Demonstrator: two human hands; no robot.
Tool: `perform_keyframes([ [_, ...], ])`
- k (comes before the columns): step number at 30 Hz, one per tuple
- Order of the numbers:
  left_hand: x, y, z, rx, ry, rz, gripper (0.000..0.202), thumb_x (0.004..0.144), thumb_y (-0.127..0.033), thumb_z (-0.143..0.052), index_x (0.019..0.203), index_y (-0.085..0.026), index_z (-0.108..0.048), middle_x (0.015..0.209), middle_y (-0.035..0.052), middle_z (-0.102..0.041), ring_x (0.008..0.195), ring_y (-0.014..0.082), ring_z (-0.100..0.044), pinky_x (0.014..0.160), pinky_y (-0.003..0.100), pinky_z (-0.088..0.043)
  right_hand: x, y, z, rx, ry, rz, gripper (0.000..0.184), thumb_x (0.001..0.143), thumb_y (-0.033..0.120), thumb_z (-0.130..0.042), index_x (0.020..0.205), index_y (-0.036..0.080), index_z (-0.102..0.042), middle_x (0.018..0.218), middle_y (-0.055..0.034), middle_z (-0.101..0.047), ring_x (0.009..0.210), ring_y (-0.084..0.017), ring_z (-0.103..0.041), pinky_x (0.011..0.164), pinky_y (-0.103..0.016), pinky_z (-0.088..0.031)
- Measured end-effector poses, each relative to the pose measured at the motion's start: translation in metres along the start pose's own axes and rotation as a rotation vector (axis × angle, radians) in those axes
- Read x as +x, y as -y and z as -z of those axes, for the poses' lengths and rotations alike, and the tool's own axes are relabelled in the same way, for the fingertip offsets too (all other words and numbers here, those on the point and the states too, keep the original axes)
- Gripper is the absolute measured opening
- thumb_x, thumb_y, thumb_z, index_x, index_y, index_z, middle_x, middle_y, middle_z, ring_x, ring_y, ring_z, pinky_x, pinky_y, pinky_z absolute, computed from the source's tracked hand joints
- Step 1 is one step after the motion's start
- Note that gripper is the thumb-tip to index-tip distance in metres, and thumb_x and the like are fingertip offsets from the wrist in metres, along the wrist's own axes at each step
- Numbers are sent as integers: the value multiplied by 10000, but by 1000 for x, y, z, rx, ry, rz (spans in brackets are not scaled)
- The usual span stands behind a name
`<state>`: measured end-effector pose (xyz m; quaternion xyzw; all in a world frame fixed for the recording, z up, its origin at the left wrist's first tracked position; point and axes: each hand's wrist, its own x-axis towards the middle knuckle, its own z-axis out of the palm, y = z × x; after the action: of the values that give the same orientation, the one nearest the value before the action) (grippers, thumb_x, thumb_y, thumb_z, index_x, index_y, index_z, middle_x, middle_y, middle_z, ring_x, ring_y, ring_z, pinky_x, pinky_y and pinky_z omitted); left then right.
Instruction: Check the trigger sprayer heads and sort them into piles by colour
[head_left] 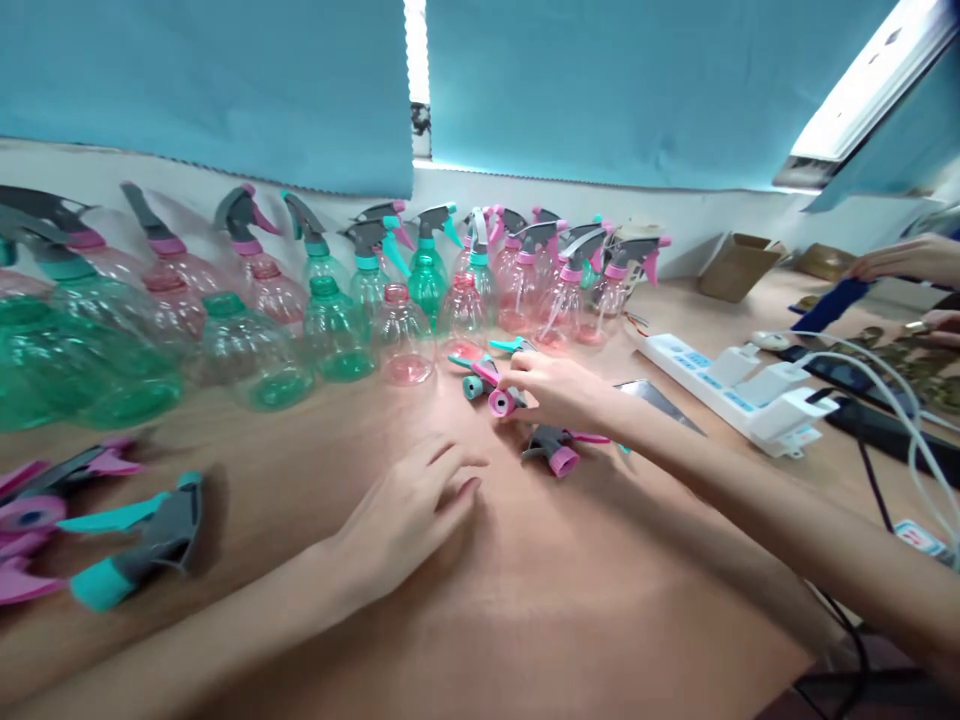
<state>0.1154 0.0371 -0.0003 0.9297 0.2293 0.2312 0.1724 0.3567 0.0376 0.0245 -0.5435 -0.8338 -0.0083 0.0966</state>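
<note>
My left hand [409, 505] rests on the wooden table [450, 620], palm down with fingers slightly apart and nothing in them. Farther right, my right hand [555, 385] has its fingers closed on a grey trigger spray head with a pink collar [501, 402]; the fingers hide part of it. Touching or just beside it is a spray head with a teal collar [472, 387]. Another pink-collared spray head [561, 460] lies below my right wrist. Open-necked bottles, a clear pink one [403, 335] and a green one [337, 330], stand behind my hands.
Several bottles with spray heads fitted [525, 265] line the wall. Loose spray heads [142, 540] lie at the left. A white power strip [735, 395] with cables and a flat dark device [656, 402] are at the right. Another person's hands [911, 262] hold blue material near a cardboard box [739, 265].
</note>
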Motion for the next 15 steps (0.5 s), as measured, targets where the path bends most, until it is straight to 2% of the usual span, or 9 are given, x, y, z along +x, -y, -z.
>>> perform_keyframes([
  [2,0,0,-2,-23,-59,45,173,877,-187,-513,1046,-220,-525,973,20,-612,847,164,-622,747,303,-517,-8,12,5,49,-47,45,230,830,264,-605,1026,145,-601,993,-97,-591,873,-198,-558,703,-326,-462],
  [5,-6,-1,2,-26,-209,96,284,844,-244,-593,1106,-221,-486,1036,34,-575,924,185,-587,795,327,-505,-22,37,11,167,-117,83,210,861,272,-565,1021,138,-588,940,-80,-606,759,-144,-556,634,-263,-438],
  [8,-19,-7,12,34,-268,36,335,841,-292,-612,1143,-209,-495,1098,67,-520,1042,226,-527,882,382,-466,-29,65,14,296,-129,141,221,866,328,-573,1000,153,-573,806,-14,-619,688,-105,-552,589,-208,-426],
  [11,-40,-12,25,152,-295,2,343,845,-304,-613,1159,-210,-515,1090,78,-488,1047,245,-500,901,415,-433,-25,87,14,458,-91,208,213,852,289,-607,1019,165,-558,866,-6,-647,713,-92,-565,622,-199,-437],
  [15,-72,-12,44,293,-306,50,319,853,-390,-593,1130,-235,-556,1080,78,-503,1005,265,-500,842,423,-430,-8,109,5,734,39,232,224,843,267,-617,1037,177,-551,853,5,-632,703,-84,-566,609,-188,-449],
])
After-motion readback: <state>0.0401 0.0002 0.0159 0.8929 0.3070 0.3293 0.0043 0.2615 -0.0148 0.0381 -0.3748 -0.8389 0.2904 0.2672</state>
